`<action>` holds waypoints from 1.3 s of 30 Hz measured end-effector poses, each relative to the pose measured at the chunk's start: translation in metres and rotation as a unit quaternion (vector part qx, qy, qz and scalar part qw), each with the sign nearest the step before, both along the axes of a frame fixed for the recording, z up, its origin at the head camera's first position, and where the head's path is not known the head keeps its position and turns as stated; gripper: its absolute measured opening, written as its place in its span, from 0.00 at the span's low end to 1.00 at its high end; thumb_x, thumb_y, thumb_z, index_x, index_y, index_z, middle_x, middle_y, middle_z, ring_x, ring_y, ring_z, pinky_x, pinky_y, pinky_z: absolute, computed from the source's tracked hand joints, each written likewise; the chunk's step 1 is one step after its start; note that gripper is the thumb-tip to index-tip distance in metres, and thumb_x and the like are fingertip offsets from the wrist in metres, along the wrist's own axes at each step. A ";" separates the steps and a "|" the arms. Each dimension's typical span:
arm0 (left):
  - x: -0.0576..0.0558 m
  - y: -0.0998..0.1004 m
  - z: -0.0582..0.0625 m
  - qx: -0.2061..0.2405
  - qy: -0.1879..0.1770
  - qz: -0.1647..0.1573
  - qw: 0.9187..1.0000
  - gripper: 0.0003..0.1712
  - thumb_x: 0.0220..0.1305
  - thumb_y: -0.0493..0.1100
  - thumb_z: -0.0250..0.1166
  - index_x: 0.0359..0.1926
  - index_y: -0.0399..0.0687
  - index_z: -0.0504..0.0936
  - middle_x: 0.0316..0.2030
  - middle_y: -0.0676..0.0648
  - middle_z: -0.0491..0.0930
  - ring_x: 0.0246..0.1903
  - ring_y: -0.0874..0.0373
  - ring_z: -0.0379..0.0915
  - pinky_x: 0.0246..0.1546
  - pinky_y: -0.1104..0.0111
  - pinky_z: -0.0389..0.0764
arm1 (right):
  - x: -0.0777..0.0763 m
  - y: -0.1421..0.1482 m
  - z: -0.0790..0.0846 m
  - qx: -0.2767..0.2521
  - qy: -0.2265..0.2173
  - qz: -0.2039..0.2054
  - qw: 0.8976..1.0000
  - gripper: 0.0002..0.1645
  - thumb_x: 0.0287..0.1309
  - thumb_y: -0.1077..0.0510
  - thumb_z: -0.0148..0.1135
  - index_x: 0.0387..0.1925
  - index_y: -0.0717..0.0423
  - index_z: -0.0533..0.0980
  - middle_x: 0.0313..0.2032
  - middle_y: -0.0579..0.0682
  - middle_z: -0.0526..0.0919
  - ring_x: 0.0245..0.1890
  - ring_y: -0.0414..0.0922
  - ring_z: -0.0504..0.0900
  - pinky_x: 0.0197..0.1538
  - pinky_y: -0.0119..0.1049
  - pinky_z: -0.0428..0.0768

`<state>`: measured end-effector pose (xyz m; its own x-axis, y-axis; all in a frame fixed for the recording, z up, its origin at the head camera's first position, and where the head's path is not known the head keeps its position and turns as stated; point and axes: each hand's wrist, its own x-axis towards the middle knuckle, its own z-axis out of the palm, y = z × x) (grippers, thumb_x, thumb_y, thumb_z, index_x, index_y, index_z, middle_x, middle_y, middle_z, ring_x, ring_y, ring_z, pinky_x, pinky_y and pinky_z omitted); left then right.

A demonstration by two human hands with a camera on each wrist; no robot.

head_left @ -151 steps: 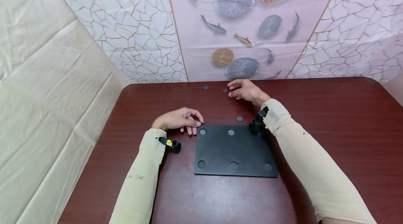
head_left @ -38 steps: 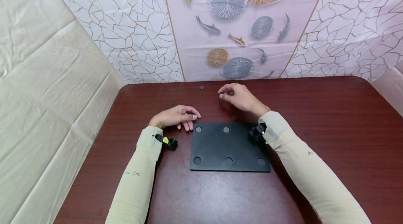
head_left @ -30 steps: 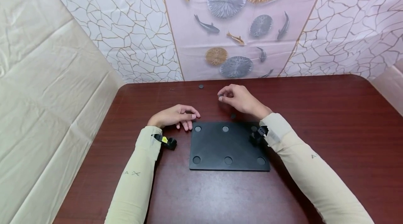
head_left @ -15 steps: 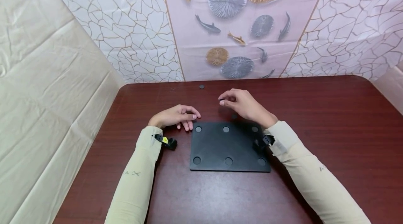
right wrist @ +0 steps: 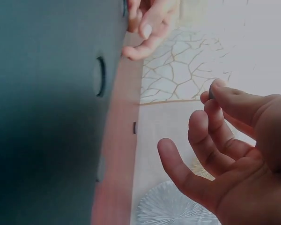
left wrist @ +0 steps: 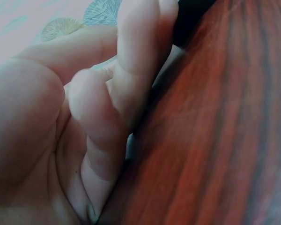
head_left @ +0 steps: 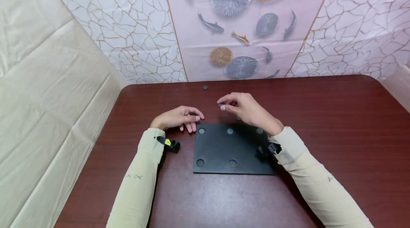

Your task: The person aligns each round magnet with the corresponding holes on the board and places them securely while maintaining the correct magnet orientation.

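My right hand pinches a small dark disc between thumb and fingertips, raised over the table behind the board. In the right wrist view the disc shows edge-on at the thumb tip, the other fingers spread loosely. A black rectangular board with round recesses lies flat in front. My left hand rests with relaxed fingers at the board's back left corner, holding nothing. The left wrist view shows its fingers bent loosely against the wood.
One loose dark disc lies near the back edge of the brown table. Another disc lies just behind the board, partly under the right hand. A patterned curtain hangs behind the table.
My right hand has picked up a disc from near the back edge and brought it forward towards the board. The left hand has stayed at the board's corner.
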<state>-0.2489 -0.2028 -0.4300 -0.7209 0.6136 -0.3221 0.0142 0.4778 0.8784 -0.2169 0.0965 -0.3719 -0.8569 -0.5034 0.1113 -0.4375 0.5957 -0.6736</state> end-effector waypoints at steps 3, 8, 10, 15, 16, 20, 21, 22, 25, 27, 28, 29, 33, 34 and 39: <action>-0.001 0.000 0.001 -0.001 0.002 0.001 1.000 0.16 0.80 0.51 0.60 0.59 0.50 0.83 0.31 0.43 0.87 0.30 0.54 0.85 0.26 0.69 0.78 | 0.003 -0.002 0.004 -0.006 0.004 0.007 1.000 0.17 0.74 0.57 0.65 0.60 0.55 0.84 0.42 0.51 0.86 0.37 0.47 0.81 0.43 0.44 0.78; -0.002 0.000 -0.001 -0.004 0.002 -0.003 1.000 0.16 0.80 0.51 0.61 0.59 0.50 0.83 0.32 0.43 0.87 0.30 0.54 0.86 0.26 0.69 0.78 | 0.006 -0.003 0.002 -0.004 0.010 0.026 1.000 0.15 0.72 0.58 0.68 0.56 0.58 0.85 0.37 0.49 0.86 0.35 0.44 0.80 0.42 0.41 0.78; -0.002 0.000 -0.002 -0.004 0.004 -0.007 1.000 0.16 0.79 0.52 0.62 0.59 0.51 0.83 0.32 0.44 0.87 0.31 0.54 0.86 0.26 0.69 0.78 | 0.008 -0.002 0.001 0.003 0.007 0.034 0.999 0.15 0.71 0.57 0.69 0.54 0.59 0.85 0.36 0.49 0.86 0.34 0.43 0.80 0.43 0.40 0.78; -0.001 -0.001 -0.001 -0.008 0.014 -0.005 1.000 0.15 0.79 0.53 0.62 0.58 0.55 0.84 0.32 0.43 0.88 0.33 0.53 0.86 0.28 0.68 0.79 | 0.011 -0.003 0.003 0.013 -0.009 0.051 0.999 0.13 0.70 0.55 0.70 0.52 0.58 0.86 0.31 0.48 0.86 0.31 0.42 0.80 0.42 0.41 0.78; -0.001 -0.002 -0.001 -0.009 0.015 -0.004 1.000 0.15 0.79 0.54 0.62 0.58 0.56 0.84 0.32 0.43 0.88 0.34 0.53 0.86 0.28 0.68 0.79 | 0.012 -0.003 0.003 0.014 -0.010 0.053 0.998 0.13 0.70 0.55 0.71 0.51 0.57 0.86 0.30 0.46 0.86 0.31 0.42 0.79 0.42 0.41 0.78; 0.000 -0.002 -0.001 -0.007 0.008 -0.004 1.000 0.15 0.79 0.53 0.61 0.59 0.55 0.84 0.31 0.43 0.88 0.33 0.53 0.85 0.28 0.68 0.78 | 0.016 -0.004 0.004 0.013 -0.011 0.068 0.998 0.10 0.68 0.53 0.72 0.47 0.53 0.86 0.27 0.42 0.82 0.28 0.41 0.78 0.39 0.38 0.77; 0.000 -0.002 -0.002 -0.006 0.008 -0.005 1.000 0.15 0.80 0.53 0.61 0.59 0.55 0.84 0.31 0.42 0.88 0.33 0.54 0.85 0.28 0.68 0.78 | 0.017 -0.004 0.004 0.013 -0.013 0.072 0.997 0.10 0.68 0.53 0.73 0.46 0.52 0.86 0.27 0.42 0.82 0.27 0.41 0.78 0.38 0.38 0.77; 0.000 -0.001 -0.002 -0.005 0.007 -0.006 1.000 0.15 0.80 0.52 0.61 0.59 0.54 0.84 0.31 0.42 0.88 0.33 0.54 0.85 0.28 0.68 0.78 | 0.018 -0.004 0.005 0.012 -0.016 0.076 0.997 0.09 0.68 0.53 0.73 0.46 0.51 0.86 0.26 0.42 0.81 0.26 0.41 0.77 0.37 0.37 0.77; 0.000 0.000 -0.002 -0.005 0.011 -0.007 1.000 0.15 0.80 0.52 0.61 0.58 0.54 0.84 0.31 0.43 0.88 0.33 0.54 0.85 0.28 0.68 0.78 | 0.020 -0.005 0.005 0.011 -0.022 0.088 0.996 0.09 0.68 0.55 0.73 0.46 0.53 0.86 0.26 0.42 0.80 0.25 0.40 0.77 0.35 0.36 0.76; 0.000 0.000 -0.002 -0.005 0.014 -0.007 1.000 0.15 0.80 0.52 0.61 0.59 0.54 0.84 0.31 0.43 0.88 0.33 0.54 0.85 0.28 0.68 0.79 | 0.021 -0.006 0.005 0.011 -0.022 0.096 0.995 0.10 0.68 0.56 0.72 0.47 0.55 0.86 0.26 0.42 0.80 0.25 0.40 0.76 0.34 0.35 0.76; 0.000 0.000 -0.002 -0.005 0.014 -0.007 1.000 0.15 0.80 0.52 0.61 0.59 0.53 0.84 0.31 0.43 0.88 0.33 0.54 0.85 0.28 0.68 0.79 | 0.022 -0.007 0.005 0.012 -0.021 0.100 0.995 0.11 0.68 0.56 0.72 0.48 0.56 0.86 0.26 0.42 0.79 0.25 0.39 0.76 0.34 0.35 0.76; -0.001 0.001 -0.002 -0.006 0.014 -0.007 1.000 0.16 0.79 0.52 0.61 0.59 0.53 0.84 0.30 0.44 0.88 0.33 0.54 0.85 0.28 0.68 0.79 | 0.023 -0.008 0.005 0.011 -0.020 0.104 0.994 0.11 0.68 0.57 0.72 0.48 0.57 0.86 0.26 0.42 0.79 0.25 0.39 0.76 0.34 0.35 0.76; 0.000 0.001 -0.002 -0.002 0.010 -0.007 1.000 0.17 0.80 0.52 0.61 0.60 0.51 0.83 0.30 0.44 0.88 0.32 0.55 0.85 0.28 0.68 0.78 | 0.026 -0.010 0.005 0.012 -0.013 0.115 0.993 0.11 0.68 0.57 0.72 0.48 0.57 0.87 0.26 0.41 0.79 0.25 0.39 0.75 0.33 0.34 0.75; 0.000 0.001 -0.002 -0.002 0.011 -0.006 1.000 0.17 0.80 0.52 0.61 0.60 0.51 0.83 0.30 0.44 0.88 0.32 0.55 0.85 0.28 0.68 0.78 | 0.026 -0.011 0.005 0.011 -0.009 0.119 0.993 0.11 0.68 0.58 0.72 0.48 0.57 0.86 0.26 0.41 0.78 0.26 0.38 0.75 0.34 0.34 0.75; 0.000 -0.001 -0.003 -0.003 0.015 -0.006 1.000 0.17 0.80 0.52 0.61 0.60 0.51 0.83 0.30 0.43 0.88 0.32 0.56 0.85 0.27 0.69 0.78 | 0.029 -0.015 0.005 0.014 0.012 0.140 0.990 0.11 0.68 0.58 0.72 0.48 0.58 0.86 0.27 0.40 0.75 0.29 0.38 0.74 0.37 0.33 0.73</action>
<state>-0.2486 -0.2036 -0.4328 -0.7233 0.6201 -0.3038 0.0463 0.4824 0.8747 -0.1877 0.0817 -0.3668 -0.6798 -0.7246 0.1128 -0.6047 0.4668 -0.6453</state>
